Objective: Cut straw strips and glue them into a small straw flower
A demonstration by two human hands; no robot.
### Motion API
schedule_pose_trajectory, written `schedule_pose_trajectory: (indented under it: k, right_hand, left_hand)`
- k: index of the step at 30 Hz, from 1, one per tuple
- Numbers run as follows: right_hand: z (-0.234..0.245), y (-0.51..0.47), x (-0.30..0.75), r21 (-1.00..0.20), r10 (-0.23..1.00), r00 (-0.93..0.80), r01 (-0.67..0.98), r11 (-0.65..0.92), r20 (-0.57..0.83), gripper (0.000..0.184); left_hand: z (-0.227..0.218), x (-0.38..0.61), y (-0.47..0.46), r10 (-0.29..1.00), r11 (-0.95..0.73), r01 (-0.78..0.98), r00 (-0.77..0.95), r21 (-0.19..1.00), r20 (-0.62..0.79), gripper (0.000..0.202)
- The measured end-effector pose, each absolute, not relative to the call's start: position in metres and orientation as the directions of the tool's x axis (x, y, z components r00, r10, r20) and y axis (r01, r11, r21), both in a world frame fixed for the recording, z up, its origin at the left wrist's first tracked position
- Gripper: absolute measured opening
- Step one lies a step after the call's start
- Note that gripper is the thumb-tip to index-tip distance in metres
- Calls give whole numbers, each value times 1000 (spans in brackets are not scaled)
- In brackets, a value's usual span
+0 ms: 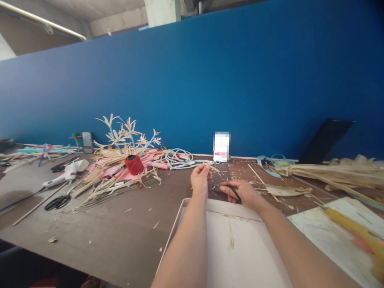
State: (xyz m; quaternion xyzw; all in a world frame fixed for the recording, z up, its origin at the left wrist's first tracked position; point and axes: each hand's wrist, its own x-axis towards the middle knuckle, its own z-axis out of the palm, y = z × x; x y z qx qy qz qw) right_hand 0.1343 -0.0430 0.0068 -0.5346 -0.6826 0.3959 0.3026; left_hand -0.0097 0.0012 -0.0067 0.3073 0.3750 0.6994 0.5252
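Observation:
My left hand (pixel 200 181) is raised above the far edge of a shallow white box (pixel 249 244), its fingertips pinched together on a small pale strip of dried husk (pixel 215 169). Just to the right, my right hand (pixel 240 192) is closed around dark-handled scissors (pixel 234 193). Their blades point up and left towards the strip; whether they touch it is too small to tell. Small pale scraps lie on the table behind both hands, and some husk bits rest inside the box.
Left on the table are a red thread spool (pixel 134 165), husk flowers (pixel 129 132), a white glue gun (pixel 67 174) and black scissors (pixel 57 201). A phone (pixel 221 148) leans on the blue partition (pixel 192 88). Rightward lie dried husks (pixel 327 174) and a yellow-handled tool (pixel 354 228).

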Motion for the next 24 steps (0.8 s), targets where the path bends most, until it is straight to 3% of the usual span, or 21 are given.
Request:
schedule_pose_trajectory:
  k: [12, 24]
  right_hand:
    - [5, -41, 134, -894, 981, -193, 441, 76, -12, 50]
    - [2, -41, 135, -916, 974, -227, 394, 73, -20, 49]
  left_hand:
    - [-6, -10, 1, 967, -128, -507, -256, 853, -7, 32]
    - [-9, -7, -3, 997, -51, -368, -69, 928, 27, 31]
